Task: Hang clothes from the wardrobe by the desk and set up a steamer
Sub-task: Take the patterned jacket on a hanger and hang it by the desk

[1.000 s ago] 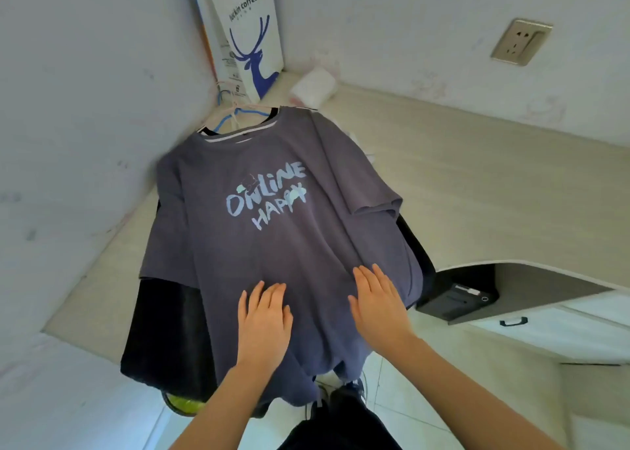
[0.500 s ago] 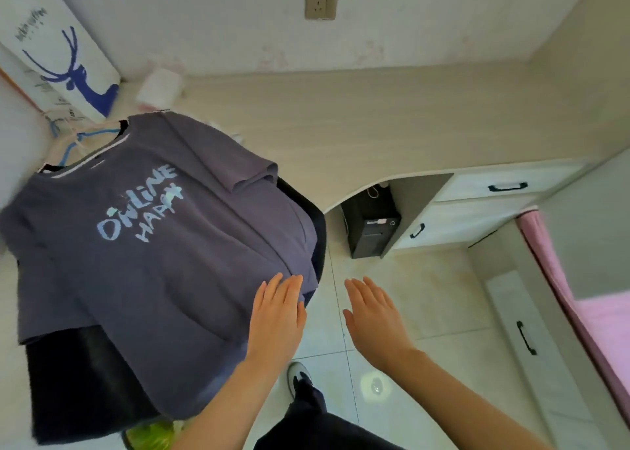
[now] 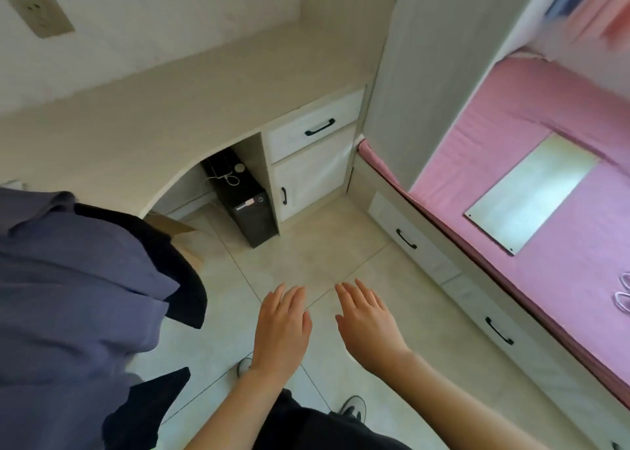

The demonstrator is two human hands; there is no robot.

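Head view looks down on the left hand (image 3: 283, 327) and right hand (image 3: 366, 323), both palm-down over the tiled floor (image 3: 306, 255) with fingers straight and loosely together, gripping nothing and touching nothing. The grey-blue T-shirt (image 3: 78, 279) fills the left edge, draped over a dark garment (image 3: 185, 279) that shows beneath its hem, well clear of either hand; what holds the pair up lies out of frame. Both pieces look like thin knit, so I judge them light, limp and quick to slide or crease; they would be best taken at the collar or shoulders, or by a hanger hook if there is one, not by the loose hem. No steamer is visible. Under the desk (image 3: 170, 102) an open alcove holds a black computer tower (image 3: 250, 211) with a white cable coiled on top. Beside it the desk drawer (image 3: 313, 126) and the cabinet door (image 3: 310, 177) are closed, as are the bed drawers (image 3: 409, 238) below the pink sheet (image 3: 545, 126), so their contents cannot be told. A pale flat board (image 3: 531, 194) lies on that sheet
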